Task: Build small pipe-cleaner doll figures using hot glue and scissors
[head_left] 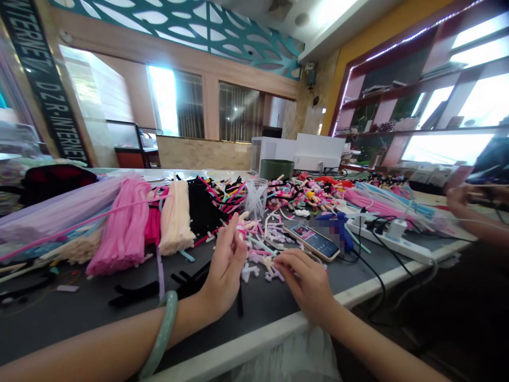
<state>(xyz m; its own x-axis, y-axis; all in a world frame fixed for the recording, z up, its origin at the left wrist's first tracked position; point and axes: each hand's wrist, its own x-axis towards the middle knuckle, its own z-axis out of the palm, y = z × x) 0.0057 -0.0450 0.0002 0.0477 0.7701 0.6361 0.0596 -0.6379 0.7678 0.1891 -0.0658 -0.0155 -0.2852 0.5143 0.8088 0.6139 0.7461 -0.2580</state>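
The left hand point(226, 268) stands upright, its fingertips point(234, 234) pinched narrow on a tiny pink-and-white piece point(240, 229) — too small to make out. The right hand point(304, 284) curls low beside a loose heap of small pastel plastic pieces point(258, 262) — whether it holds anything is hidden.

Doll parts point(258, 260) lie on the worktop point(79, 313) between the left hand point(225, 268) and right hand point(306, 284). Bundled strips point(175, 223) sit leftward, a plastic cup point(255, 197) ahead, a smartphone point(312, 241) just before the right hand, and a power strip point(392, 239) beyond it to the right.
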